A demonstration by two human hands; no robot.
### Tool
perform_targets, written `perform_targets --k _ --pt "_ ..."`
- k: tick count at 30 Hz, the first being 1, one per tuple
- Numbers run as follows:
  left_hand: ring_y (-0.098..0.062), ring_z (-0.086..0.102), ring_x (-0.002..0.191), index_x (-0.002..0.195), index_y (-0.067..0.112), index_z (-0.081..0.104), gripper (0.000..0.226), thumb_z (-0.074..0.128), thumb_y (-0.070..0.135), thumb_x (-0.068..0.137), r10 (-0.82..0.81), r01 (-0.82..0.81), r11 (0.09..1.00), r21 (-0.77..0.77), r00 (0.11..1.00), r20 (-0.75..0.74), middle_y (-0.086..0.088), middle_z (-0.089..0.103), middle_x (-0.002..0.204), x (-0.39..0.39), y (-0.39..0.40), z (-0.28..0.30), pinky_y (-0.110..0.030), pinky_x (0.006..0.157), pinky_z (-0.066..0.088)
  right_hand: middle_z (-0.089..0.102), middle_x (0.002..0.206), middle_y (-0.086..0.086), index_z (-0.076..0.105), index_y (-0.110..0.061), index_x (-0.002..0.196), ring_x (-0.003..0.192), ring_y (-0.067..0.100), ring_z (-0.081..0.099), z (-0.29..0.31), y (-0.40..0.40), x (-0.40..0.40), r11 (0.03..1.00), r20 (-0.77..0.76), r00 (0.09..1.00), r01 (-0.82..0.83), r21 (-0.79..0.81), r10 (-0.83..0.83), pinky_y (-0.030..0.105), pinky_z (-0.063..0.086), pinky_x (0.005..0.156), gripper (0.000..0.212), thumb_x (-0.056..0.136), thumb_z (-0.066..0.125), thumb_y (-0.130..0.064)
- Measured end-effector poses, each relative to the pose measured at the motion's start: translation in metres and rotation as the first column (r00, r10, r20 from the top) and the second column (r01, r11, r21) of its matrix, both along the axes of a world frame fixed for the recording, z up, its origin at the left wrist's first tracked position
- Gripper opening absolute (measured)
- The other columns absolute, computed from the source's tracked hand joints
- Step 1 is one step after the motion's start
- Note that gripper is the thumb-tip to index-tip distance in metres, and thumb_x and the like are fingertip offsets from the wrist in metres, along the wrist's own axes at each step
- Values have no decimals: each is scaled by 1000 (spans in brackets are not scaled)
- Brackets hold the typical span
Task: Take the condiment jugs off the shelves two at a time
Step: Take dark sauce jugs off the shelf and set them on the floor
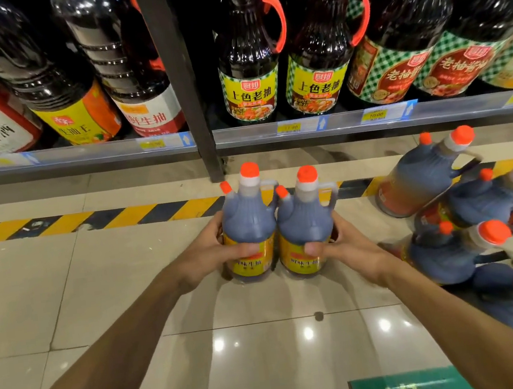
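Here, left hand (210, 251) and right hand (339, 245) fingers curled round two jugs (249, 227), more jugs (456, 250) just right

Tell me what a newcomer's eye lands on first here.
Two orange-capped jugs, left jug and right jug, stand side by side at centre, gripped by the left hand and right hand. More jugs crowd the floor at right. Dark bottles line the shelf above.
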State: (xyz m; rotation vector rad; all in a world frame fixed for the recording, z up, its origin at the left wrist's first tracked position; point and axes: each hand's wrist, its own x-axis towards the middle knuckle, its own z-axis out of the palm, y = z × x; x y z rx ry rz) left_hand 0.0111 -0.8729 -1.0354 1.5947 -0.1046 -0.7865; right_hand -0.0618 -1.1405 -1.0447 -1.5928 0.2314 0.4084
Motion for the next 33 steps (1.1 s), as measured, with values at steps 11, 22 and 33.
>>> perform_targets --k 11,22,33 --pt "-25 72 108 133 21 60 53 67 38 83 118 -133 989 -65 972 -203 -5 74 119 11 -23 -16 -34 83 59 74 122 3 56 -25 139 111 25 72 -15 22 28 953 -114 972 226 204 -206 39 61 90 55 90 61 -49" --pt "-29 71 109 131 21 63 61 75 44 75 165 -175 984 -45 973 -162 -7 74 117 6 -19 7 -51 98 55 75 119 8 62 -19 134 109 29 73 13 20 25 955 -149 968 229 190 -203 45 58 93 58 86 66 -52" --pt "-25 72 106 128 25 64 73 79 53 62 196 -194 977 -91 980 20 -4 75 115 -16 -20 163 -53 98 54 78 113 6 65 -19 130 103 25 75 180 22 4 959 19 973 223 174 -230 46 59 92 66 75 69 -55"
